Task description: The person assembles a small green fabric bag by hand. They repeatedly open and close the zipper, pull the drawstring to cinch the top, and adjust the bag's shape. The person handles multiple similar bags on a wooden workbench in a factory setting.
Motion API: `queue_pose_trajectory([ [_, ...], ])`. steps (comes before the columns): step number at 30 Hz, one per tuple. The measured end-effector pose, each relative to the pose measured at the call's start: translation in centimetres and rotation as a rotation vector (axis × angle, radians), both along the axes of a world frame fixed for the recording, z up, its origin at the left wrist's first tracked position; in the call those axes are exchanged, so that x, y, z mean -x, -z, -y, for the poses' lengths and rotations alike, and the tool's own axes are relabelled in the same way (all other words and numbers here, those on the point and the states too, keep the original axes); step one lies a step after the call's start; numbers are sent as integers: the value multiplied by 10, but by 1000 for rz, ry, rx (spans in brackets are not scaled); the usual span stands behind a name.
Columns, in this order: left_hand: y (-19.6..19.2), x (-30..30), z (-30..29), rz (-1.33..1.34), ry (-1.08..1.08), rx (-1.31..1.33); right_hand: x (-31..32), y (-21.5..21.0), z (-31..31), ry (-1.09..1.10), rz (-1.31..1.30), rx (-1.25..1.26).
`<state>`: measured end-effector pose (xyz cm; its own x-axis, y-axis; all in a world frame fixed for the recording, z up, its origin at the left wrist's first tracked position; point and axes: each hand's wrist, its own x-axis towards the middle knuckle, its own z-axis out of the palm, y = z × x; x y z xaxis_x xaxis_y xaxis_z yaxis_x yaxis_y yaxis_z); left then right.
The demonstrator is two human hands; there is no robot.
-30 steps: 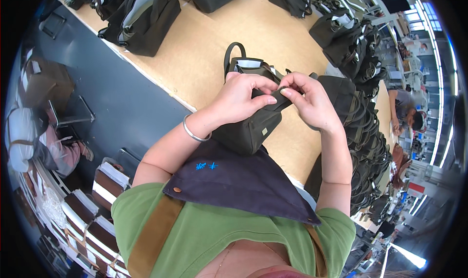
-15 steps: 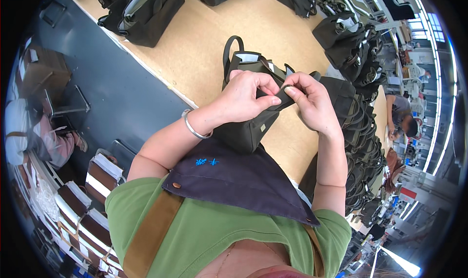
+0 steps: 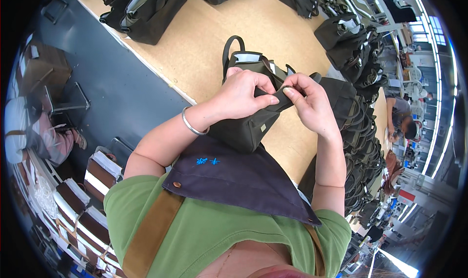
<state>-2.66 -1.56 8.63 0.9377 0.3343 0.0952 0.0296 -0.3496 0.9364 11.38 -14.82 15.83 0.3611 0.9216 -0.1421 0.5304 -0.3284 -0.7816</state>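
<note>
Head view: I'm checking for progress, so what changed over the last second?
Little changed. The left hand and right hand drew closer, fingertips now meeting on the strap at the top edge of the small dark olive canvas bag. Both kept their pinch, and the bag stayed on the tan wooden table.

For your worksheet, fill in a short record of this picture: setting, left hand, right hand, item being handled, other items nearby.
Setting: wooden worktable beside a dark floor
Left hand: left hand pinches the top edge of the dark bag
Right hand: right hand pinches the same edge, fingertips meeting the left
Item handled: small dark bag, loop handle up
Wrist: silver bangle on the left
Nearby: stacked dark bags at right, larger bag at top left
</note>
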Motion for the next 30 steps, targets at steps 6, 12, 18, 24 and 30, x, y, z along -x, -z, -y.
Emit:
queue_pose_trajectory([
  [6, 9, -1, 7, 158, -63, 39, -1, 0, -2, -28, 4, -12],
  [12, 10, -3, 4, 193, -66, 43, -4, 3, -6, -75, 30, -18],
  [18, 9, -5, 1, 220, -86, 150, -10, 8, -5, -3, -182, -9],
  [24, 15, -11, 7, 179, -80, 464, -12, 12, -4, -5, -191, -88],
  [30, 2, -2, -10, 129, -21, 24, -15, 10, -4, -55, -285, -36],
])
